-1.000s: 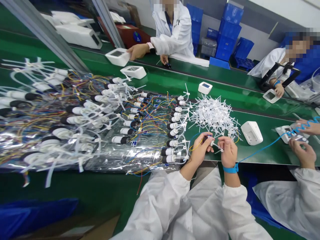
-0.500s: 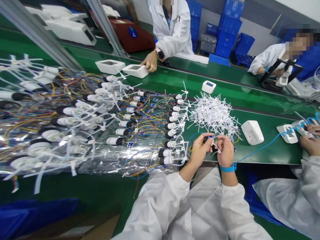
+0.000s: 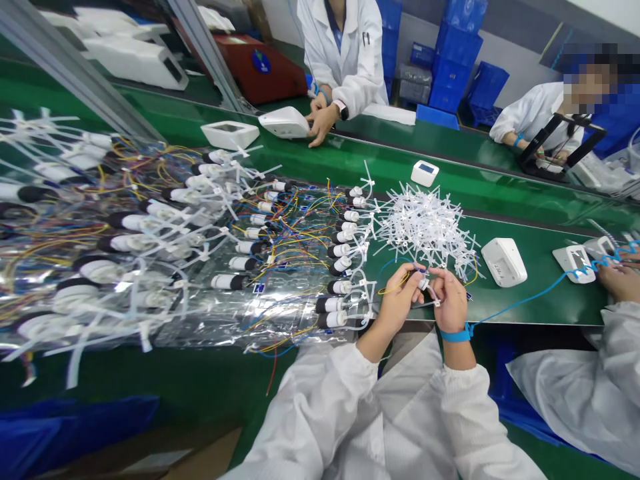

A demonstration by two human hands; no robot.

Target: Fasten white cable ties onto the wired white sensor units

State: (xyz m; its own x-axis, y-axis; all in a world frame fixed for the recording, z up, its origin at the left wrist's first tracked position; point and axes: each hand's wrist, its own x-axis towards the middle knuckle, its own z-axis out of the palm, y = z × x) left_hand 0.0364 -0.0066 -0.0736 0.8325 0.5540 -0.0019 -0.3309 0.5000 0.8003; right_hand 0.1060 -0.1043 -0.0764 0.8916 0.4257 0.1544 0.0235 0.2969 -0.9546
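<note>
My left hand (image 3: 400,300) is closed around a small black-and-white cylindrical part (image 3: 419,279) with yellow and blue wires trailing from it. My right hand (image 3: 451,300) is pinched on a thin white plastic tube fitting (image 3: 433,298) held against the end of that part. A blue wrist strap (image 3: 456,335) sits on my right wrist, with a coiled blue cord running right. Just beyond my hands lies a heap of white tube fittings (image 3: 425,227). Rows of finished parts with wires (image 3: 345,250) lie to the left on clear plastic.
A white device housing (image 3: 503,261) lies right of the heap, and a smaller one (image 3: 425,173) rides the green belt behind it. A person opposite handles another housing (image 3: 285,123). To my right, a co-worker's hand (image 3: 620,280) works on a housing (image 3: 573,260). Blue crates stand at the back.
My hands stay together on the part, shifting slightly. The person opposite has lifted a white housing off the belt. The co-worker's hand at the right has moved.
</note>
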